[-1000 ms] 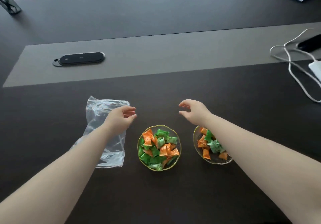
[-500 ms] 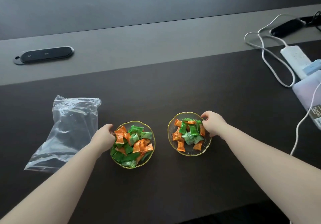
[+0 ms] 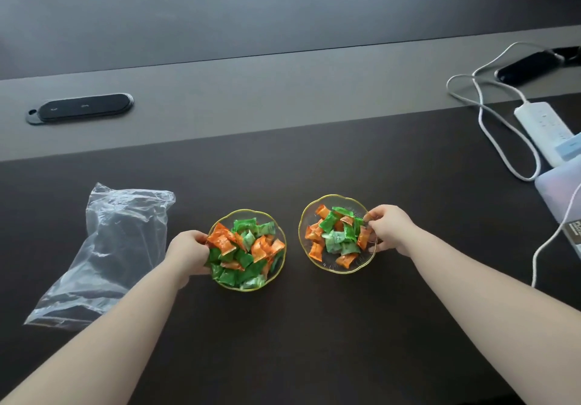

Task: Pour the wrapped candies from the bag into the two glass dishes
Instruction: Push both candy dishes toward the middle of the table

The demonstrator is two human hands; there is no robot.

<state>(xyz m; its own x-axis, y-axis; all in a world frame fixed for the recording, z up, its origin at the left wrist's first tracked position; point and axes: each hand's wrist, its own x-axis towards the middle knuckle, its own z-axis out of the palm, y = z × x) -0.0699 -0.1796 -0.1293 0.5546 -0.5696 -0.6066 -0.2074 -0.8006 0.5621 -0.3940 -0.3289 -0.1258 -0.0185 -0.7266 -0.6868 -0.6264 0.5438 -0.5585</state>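
I see my left hand pinching the left dish at its left rim, my right hand pinching the right dish's right rim; the emptied bag lies flat farther left.

bag: clear plastic, emptied, flat, far left | left dish: heaped green/orange candies | right dish: fewer candies, side by side

Both hands grip candy-filled dishes; bag lies empty.
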